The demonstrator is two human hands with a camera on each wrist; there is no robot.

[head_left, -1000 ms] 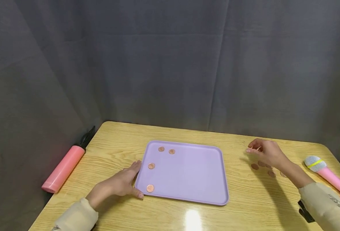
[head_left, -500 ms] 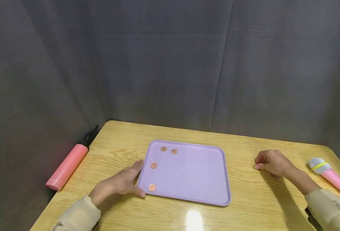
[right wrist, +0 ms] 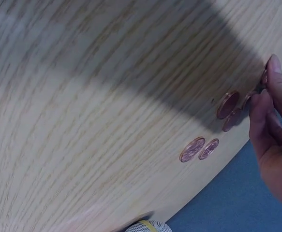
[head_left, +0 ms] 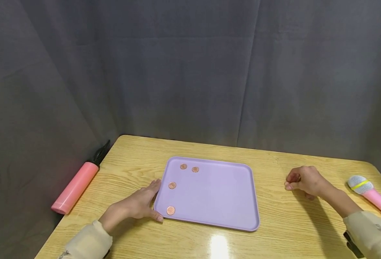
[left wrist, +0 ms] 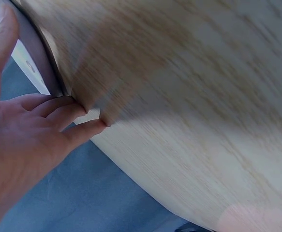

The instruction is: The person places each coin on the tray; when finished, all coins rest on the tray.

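A purple tray (head_left: 216, 194) lies on the table with several copper-coloured coins (head_left: 172, 185) along its left side. My left hand (head_left: 140, 201) rests at the tray's left edge, fingers extended and thumb by the near left corner. To the right of the tray, my right hand (head_left: 308, 181) pinches a coin (right wrist: 264, 77) between thumb and fingertips, low over the table. More coins (right wrist: 193, 149) lie flat beside that hand in the right wrist view; in the head view the hand hides them.
A pink toy microphone (head_left: 373, 198) lies at the table's right side. At the left edge is a pink hand pump (head_left: 77, 187) with a black end. Dark grey curtain (head_left: 184, 79) hangs behind the wooden table (head_left: 190, 241).
My right hand has come down nearer to the table and towards me, now covering the loose coins in the head view. A coin's edge shows at its fingertips. The left hand stays put.
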